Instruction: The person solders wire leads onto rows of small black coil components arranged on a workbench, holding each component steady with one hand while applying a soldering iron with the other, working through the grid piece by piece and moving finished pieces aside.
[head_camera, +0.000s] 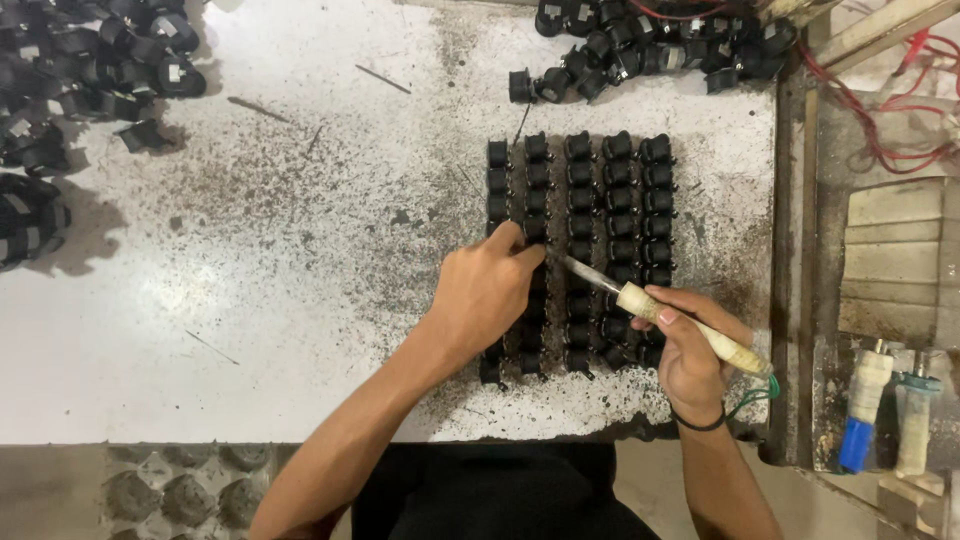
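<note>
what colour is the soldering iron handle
Pale cream soldering iron handle, wrapped in tape, in the right hand; head view.

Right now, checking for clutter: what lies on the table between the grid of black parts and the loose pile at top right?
Head view: only bare, speckled table separates grid and pile.

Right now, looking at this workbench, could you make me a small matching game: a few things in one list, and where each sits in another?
Things:
1. left hand
2. right hand
3. loose black parts
4. spare irons

Places:
A. heaped at the table's top edge
B. standing in a holder, far right
C. resting on the rows of black parts
D. gripping the soldering iron

Pairs: 1-C, 2-D, 3-A, 4-B
</note>
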